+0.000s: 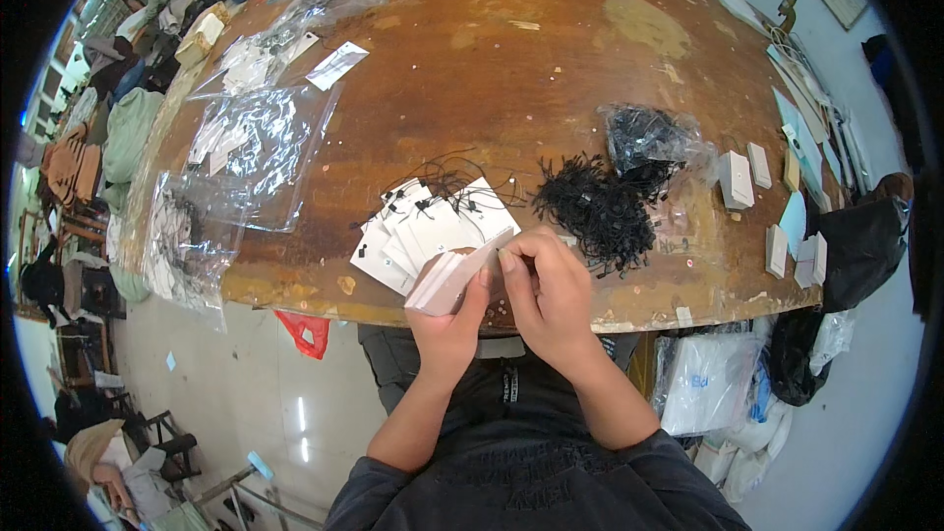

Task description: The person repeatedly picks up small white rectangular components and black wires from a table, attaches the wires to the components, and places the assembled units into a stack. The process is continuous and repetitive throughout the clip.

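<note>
My left hand (442,334) is closed around a small stack of pale hang tags (433,285), held just over the table's near edge. One tag (477,265) slants up from the stack toward my right hand (551,280), whose thumb and forefinger pinch at its far end. Whether a string is also between those fingertips is too small to tell. Just beyond my hands lies a fanned pile of white tags (433,231) with black strings attached. To the right of it sits a tangled heap of black tag strings (595,211).
Beside the heap is a clear bag of black strings (649,143). Small white stacks (736,180) stand at the table's right side. Plastic bags with tags (265,157) cover the left side of the worn wooden table (472,69). A red bag (307,332) hangs below the near edge.
</note>
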Action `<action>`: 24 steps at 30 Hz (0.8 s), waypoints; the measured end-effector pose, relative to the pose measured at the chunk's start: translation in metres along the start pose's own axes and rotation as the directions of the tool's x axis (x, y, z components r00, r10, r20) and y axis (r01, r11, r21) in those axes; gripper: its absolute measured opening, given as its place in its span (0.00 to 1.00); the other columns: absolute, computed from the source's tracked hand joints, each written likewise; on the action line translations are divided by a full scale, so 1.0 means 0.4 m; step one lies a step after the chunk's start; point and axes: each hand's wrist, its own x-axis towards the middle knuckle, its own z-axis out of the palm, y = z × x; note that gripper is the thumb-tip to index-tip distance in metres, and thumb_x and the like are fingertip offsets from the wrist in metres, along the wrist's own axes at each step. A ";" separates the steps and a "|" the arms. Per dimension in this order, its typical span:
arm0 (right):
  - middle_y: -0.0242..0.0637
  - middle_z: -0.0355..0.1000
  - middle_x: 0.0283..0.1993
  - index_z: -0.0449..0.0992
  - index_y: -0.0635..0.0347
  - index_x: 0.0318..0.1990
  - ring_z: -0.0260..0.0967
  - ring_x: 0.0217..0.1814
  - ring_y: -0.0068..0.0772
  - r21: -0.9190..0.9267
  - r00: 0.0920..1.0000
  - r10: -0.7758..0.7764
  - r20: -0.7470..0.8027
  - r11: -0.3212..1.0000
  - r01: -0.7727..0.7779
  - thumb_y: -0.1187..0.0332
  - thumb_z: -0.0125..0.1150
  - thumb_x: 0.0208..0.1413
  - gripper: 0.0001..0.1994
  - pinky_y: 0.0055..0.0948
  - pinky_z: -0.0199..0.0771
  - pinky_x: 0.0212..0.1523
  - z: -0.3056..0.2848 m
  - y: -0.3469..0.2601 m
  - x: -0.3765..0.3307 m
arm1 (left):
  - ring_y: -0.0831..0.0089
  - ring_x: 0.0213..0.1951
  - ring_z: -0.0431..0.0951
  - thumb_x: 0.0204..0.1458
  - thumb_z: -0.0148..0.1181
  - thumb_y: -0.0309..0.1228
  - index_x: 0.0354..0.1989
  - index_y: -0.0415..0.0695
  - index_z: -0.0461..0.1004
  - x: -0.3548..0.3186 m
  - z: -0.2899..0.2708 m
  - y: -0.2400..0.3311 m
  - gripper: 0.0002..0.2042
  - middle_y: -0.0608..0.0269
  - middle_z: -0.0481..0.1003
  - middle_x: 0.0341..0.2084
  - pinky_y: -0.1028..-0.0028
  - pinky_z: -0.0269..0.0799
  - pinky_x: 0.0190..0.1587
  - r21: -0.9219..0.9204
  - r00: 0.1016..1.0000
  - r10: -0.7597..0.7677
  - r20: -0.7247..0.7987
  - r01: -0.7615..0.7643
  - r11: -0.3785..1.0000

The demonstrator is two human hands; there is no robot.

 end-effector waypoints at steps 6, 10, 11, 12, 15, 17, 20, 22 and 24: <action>0.40 0.66 0.30 0.69 0.63 0.36 0.64 0.27 0.33 0.080 0.997 -0.028 0.070 0.997 0.022 0.81 0.54 0.56 0.03 0.26 0.63 0.29 -0.005 0.003 0.014 | 0.63 0.37 0.80 0.42 0.62 0.14 0.38 0.37 0.77 0.048 -0.030 0.007 0.13 0.53 0.79 0.35 0.73 0.74 0.41 0.288 0.900 0.402 0.167 -0.435 0.853; 0.40 0.66 0.29 0.69 0.64 0.36 0.62 0.26 0.33 0.068 0.996 -0.023 0.088 0.998 0.017 0.80 0.54 0.56 0.02 0.27 0.62 0.28 -0.022 -0.005 0.016 | 0.63 0.36 0.80 0.42 0.62 0.14 0.38 0.37 0.77 0.042 -0.017 0.005 0.12 0.54 0.79 0.34 0.72 0.74 0.41 0.207 0.939 0.322 0.124 -0.342 0.917; 0.40 0.66 0.29 0.70 0.64 0.36 0.62 0.26 0.33 0.080 0.996 -0.021 0.088 0.997 0.014 0.79 0.55 0.57 0.02 0.27 0.62 0.27 -0.026 -0.004 0.019 | 0.63 0.35 0.80 0.42 0.62 0.14 0.38 0.37 0.77 0.038 -0.015 0.005 0.12 0.54 0.79 0.33 0.72 0.74 0.41 0.177 0.958 0.269 0.104 -0.284 0.942; 0.40 0.66 0.29 0.70 0.64 0.36 0.62 0.26 0.33 0.077 0.995 -0.014 0.099 0.997 0.007 0.79 0.55 0.57 0.02 0.28 0.62 0.27 -0.030 -0.004 0.020 | 0.64 0.35 0.80 0.42 0.62 0.14 0.37 0.36 0.76 0.034 -0.013 0.005 0.13 0.54 0.79 0.33 0.72 0.74 0.40 0.147 0.974 0.210 0.084 -0.220 0.964; 0.40 0.66 0.28 0.71 0.65 0.36 0.62 0.26 0.33 0.077 0.992 0.002 0.127 0.997 -0.012 0.79 0.55 0.56 0.01 0.27 0.62 0.28 -0.036 -0.004 0.024 | 0.64 0.34 0.79 0.43 0.61 0.13 0.38 0.36 0.76 0.034 -0.005 0.000 0.12 0.53 0.78 0.32 0.72 0.74 0.40 0.130 0.941 0.323 0.100 -0.334 0.934; 0.41 0.67 0.28 0.71 0.66 0.35 0.64 0.27 0.32 0.066 0.990 0.009 0.141 0.998 -0.018 0.78 0.56 0.56 0.01 0.26 0.63 0.29 -0.040 -0.002 0.024 | 0.65 0.33 0.79 0.41 0.64 0.15 0.37 0.38 0.77 0.035 -0.007 -0.003 0.13 0.56 0.78 0.33 0.72 0.74 0.39 0.174 0.920 0.374 0.120 -0.391 0.904; 0.36 0.70 0.30 0.72 0.67 0.36 0.67 0.30 0.25 0.109 0.981 0.114 0.156 0.985 -0.132 0.78 0.56 0.57 0.02 0.23 0.66 0.32 -0.045 0.009 0.023 | 0.65 0.35 0.77 0.36 0.67 0.19 0.36 0.42 0.78 0.058 -0.020 -0.007 0.15 0.60 0.78 0.35 0.71 0.74 0.38 0.348 0.793 0.566 0.227 -0.609 0.713; 0.31 0.72 0.31 0.73 0.67 0.36 0.67 0.33 0.20 0.332 0.910 0.333 0.246 0.853 -0.402 0.78 0.57 0.57 0.01 0.21 0.67 0.33 -0.053 0.015 0.012 | 0.66 0.37 0.75 0.33 0.67 0.27 0.35 0.50 0.80 0.073 -0.027 -0.001 0.15 0.68 0.76 0.36 0.68 0.73 0.39 0.525 0.700 0.645 0.308 -0.690 0.499; 0.28 0.72 0.31 0.74 0.66 0.34 0.66 0.33 0.16 0.454 0.848 0.432 0.308 0.716 -0.530 0.77 0.58 0.57 0.02 0.20 0.66 0.31 -0.053 0.028 0.000 | 0.67 0.38 0.75 0.35 0.66 0.28 0.34 0.52 0.80 0.077 -0.035 0.006 0.14 0.70 0.76 0.35 0.67 0.73 0.40 0.591 0.630 0.673 0.388 -0.730 0.343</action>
